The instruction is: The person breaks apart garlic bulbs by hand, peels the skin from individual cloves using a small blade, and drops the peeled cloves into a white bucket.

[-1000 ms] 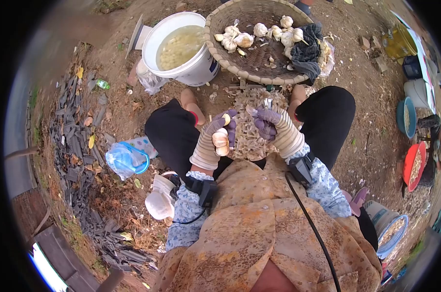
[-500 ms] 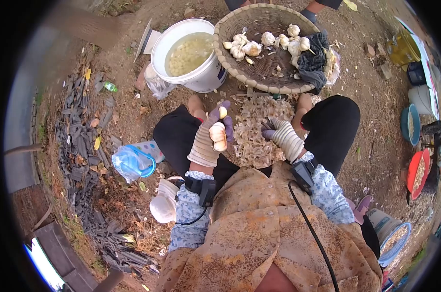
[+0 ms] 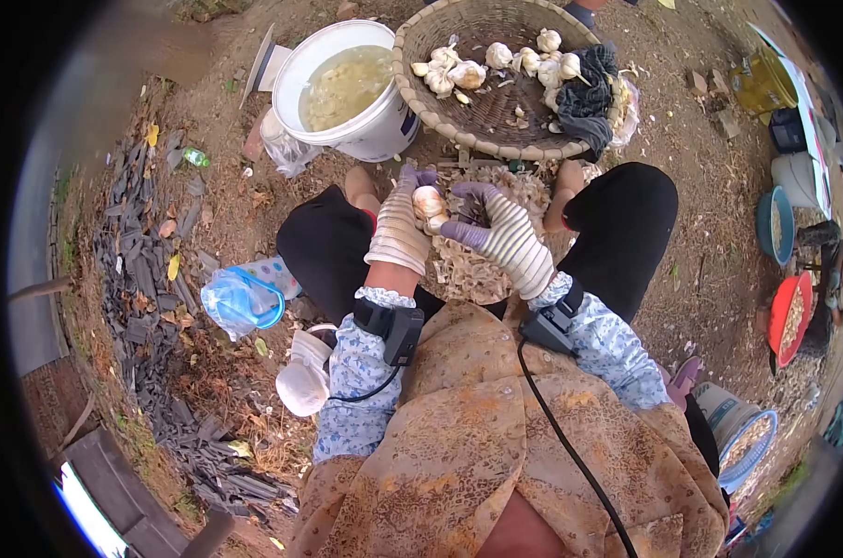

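Both of my hands wear striped work gloves with purple fingers. My left hand (image 3: 404, 221) is closed around a garlic bulb (image 3: 429, 205) with whitish, brown-tinged skin. My right hand (image 3: 510, 232) reaches in from the other side, thumb and fingers spread, its thumb tip right at the bulb's lower edge. Beneath the hands, papery garlic skins (image 3: 477, 270) cover the ground between my feet. Ahead, a woven basket (image 3: 496, 144) carries several garlic bulbs (image 3: 468, 74) and a dark cloth (image 3: 586, 98).
Left of the basket stands a white bucket (image 3: 370, 144) with peeled cloves in cloudy water. A blue-handled plastic bag (image 3: 240, 299) and a white container (image 3: 302, 386) lie to my left. On the right are a red basin (image 3: 786, 316), a teal basin (image 3: 775, 223) and a blue basket (image 3: 751, 456).
My right hand has moved left to the bulb and its fingers have spread; the dark tool seen at its fingers no longer shows. The loose clove at my left fingertips is no longer visible.
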A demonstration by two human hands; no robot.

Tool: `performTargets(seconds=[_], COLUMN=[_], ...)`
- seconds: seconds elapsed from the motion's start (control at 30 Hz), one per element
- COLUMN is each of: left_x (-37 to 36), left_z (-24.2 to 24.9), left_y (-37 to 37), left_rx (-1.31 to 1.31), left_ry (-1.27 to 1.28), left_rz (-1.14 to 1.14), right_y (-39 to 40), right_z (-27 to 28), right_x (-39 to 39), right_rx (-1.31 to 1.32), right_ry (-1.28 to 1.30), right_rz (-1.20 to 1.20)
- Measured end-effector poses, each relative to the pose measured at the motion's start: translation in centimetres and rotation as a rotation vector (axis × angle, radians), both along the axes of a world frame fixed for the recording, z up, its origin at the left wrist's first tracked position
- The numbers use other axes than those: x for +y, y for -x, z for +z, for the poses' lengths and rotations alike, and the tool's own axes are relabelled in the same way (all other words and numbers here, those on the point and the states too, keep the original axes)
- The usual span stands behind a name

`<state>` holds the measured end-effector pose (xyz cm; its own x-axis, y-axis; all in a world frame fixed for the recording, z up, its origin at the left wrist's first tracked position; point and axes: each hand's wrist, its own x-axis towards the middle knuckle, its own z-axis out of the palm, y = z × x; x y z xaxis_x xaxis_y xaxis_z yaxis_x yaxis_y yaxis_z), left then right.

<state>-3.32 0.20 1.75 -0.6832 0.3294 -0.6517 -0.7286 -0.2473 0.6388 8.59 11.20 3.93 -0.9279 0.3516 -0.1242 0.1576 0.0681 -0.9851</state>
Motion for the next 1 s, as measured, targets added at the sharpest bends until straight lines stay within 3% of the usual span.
performTargets(seconds=[0.17,0.23,0.33,0.37,0.47,0.57,0.63,0.67,0.7,0.77,0.83,0.93,1.0], left_x=[0.3,0.1,1.4,1.4,-0.3,-0.5,-0.7,-1.0,-1.0,-0.8,-1.5,-1.7,-1.8], left_z=[-1.3,-3.0,-1.6,-1.5,-0.6,0.4,0.4,0.0,-0.6,-1.3,-1.4,0.4,0.6], left_y=[-1.4,-1.2,-2.9,-3.1,-1.8,-2.2,-2.8,-3.3,-3.5,-3.7,-3.5,-3.9,-4.1], left_rx=[-0.130,-0.151,-0.131,-0.117,-0.203,-0.200,-0.148,-0.126,-0.128,-0.147,-0.145,-0.195,-0.183], left_ry=[-0.074,-0.036,-0.059,-0.058,-0.281,-0.429,-0.164,-0.264,-0.260,-0.411,-0.490,-0.442,-0.381], left_rz=[0.018,-0.049,0.065,0.134,-0.045,-0.171,-0.327,-0.397,-0.396,-0.288,-0.392,-0.430,-0.445], right_y=[-0.3,-0.5,-0.6,-0.8,-0.7,-1.1,-0.9,-0.6,-0.5,-0.6,-0.8,-0.7,-0.9], right_z=[-2.2,-3.5,-0.3,-1.2,-3.2,-2.0,-1.9,-1.1,-0.6,-0.7,-1.3,-1.6,-2.2], right_x=[-0.4,-0.6,-0.3,0.3,2.4,2.6,2.6,1.9,1.3,1.2,1.6,1.6,1.7], right_rx=[0.007,0.056,-0.018,-0.022,-0.049,0.071,0.110,0.087,0.064,0.090,0.026,0.144,0.091], right_ry=[-0.246,-0.174,0.374,0.376,1.184,1.109,1.094,0.901,0.708,0.792,0.550,0.673,0.577], right_rz=[0.108,0.083,-0.103,-0.099,-0.007,-0.075,-0.039,-0.100,-0.159,-0.111,-0.155,-0.178,-0.159])
